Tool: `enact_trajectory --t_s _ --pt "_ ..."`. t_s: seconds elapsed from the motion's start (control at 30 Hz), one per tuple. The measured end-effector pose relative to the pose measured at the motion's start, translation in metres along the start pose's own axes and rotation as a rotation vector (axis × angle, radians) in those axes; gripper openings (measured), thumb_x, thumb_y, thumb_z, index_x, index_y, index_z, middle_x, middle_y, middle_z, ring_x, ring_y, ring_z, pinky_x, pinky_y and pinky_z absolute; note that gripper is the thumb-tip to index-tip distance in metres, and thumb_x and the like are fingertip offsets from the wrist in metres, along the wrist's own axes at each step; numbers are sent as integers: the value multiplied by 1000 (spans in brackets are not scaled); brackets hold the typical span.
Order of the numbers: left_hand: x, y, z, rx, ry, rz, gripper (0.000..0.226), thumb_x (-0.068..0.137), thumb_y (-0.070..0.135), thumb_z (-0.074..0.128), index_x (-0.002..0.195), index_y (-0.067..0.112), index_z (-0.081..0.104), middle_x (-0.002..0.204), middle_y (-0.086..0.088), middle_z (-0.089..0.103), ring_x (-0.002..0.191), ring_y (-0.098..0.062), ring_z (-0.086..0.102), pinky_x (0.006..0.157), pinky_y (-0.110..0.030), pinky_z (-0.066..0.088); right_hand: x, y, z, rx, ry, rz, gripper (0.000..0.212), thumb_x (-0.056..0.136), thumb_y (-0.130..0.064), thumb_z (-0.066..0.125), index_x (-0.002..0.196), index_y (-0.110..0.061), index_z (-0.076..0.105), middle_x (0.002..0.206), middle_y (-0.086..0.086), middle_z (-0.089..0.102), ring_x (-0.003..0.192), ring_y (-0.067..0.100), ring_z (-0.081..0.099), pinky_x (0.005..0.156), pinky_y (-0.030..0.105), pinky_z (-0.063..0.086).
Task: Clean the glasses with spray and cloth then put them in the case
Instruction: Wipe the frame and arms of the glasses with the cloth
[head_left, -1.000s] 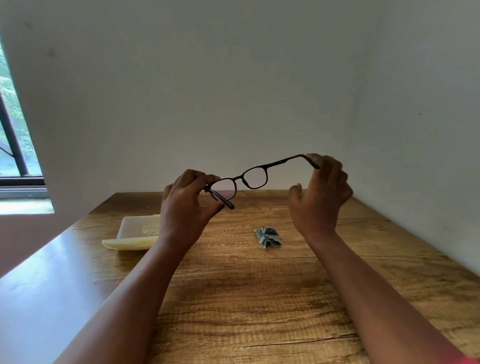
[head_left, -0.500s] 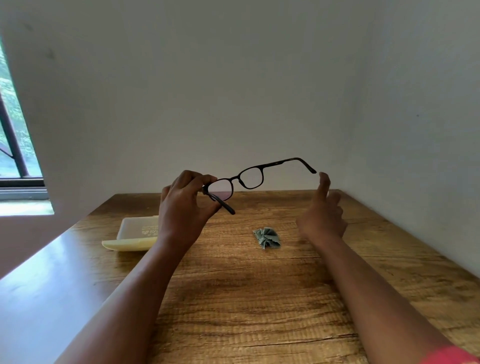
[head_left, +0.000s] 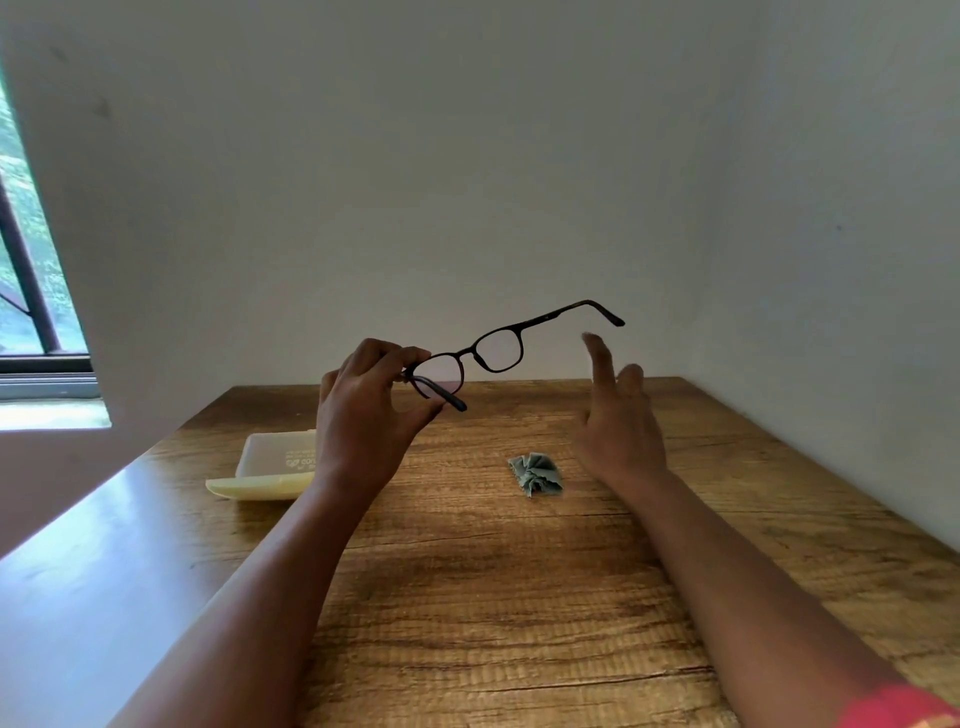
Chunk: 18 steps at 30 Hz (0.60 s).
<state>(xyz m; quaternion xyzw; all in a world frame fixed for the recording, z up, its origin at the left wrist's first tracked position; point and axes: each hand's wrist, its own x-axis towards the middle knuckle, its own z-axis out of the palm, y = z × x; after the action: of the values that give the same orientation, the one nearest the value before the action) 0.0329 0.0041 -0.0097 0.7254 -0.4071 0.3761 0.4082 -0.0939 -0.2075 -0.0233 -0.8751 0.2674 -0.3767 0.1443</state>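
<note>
The left hand (head_left: 363, 415) pinches one end of the glasses (head_left: 493, 353) above the desk (head_left: 467, 597), while the right hand (head_left: 618, 421) hovers empty, fingers spread, below the far temple. Held at one corner only, the frame could twist or drop onto the wood near the cloth (head_left: 536, 473).

Left hand (head_left: 363, 410) pinches glasses (head_left: 496, 351) aloft; right hand (head_left: 618, 421) spread, apart.

I'm looking at a wooden table (head_left: 493, 597) with strong grain, pushed into a corner where two plain pale walls (head_left: 415, 182) are meeting. At the far left a window (head_left: 26, 270) with a dark frame is letting in daylight, which is glaring off the table's left edge.
</note>
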Motion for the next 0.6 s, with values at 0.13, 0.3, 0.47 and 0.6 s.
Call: enact_trajectory --t_s 0.13,0.3,0.47,0.6 --pt "0 0 0 3 9 -24 52 65 31 88 112 21 69 106 5 60 92 -16 62 82 -50 50 -8 -21 3 6 7 -207 86 86 -13 58 148 -42 6 112 8 49 66 14 52 47 26 49" --pt "-1 1 0 5 -2 -31 51 65 32 87 112 21 69 106 4 61 93 -16 62 82 -50 51 -16 -40 8 96 49 -388 79 88 -11 56 143 -41 10 105 5 52 61 16 53 44 27 47" --pt "-1 5 0 12 -28 -30 51 66 30 87 113 20 69 107 4 61 95 -16 61 86 -49 49 -14 -38 8 71 78 -399 72 90 -12 54 144 -39 14 98 3 49 56 14 49 41 21 38" --pt "-2 7 -1 24 -36 -24 51 66 30 87 112 21 69 107 4 61 94 -15 61 89 -45 47 -12 -35 5 12 118 -384 74 88 -8 56 144 -32 16 101 6 50 50 14 45 38 26 40"
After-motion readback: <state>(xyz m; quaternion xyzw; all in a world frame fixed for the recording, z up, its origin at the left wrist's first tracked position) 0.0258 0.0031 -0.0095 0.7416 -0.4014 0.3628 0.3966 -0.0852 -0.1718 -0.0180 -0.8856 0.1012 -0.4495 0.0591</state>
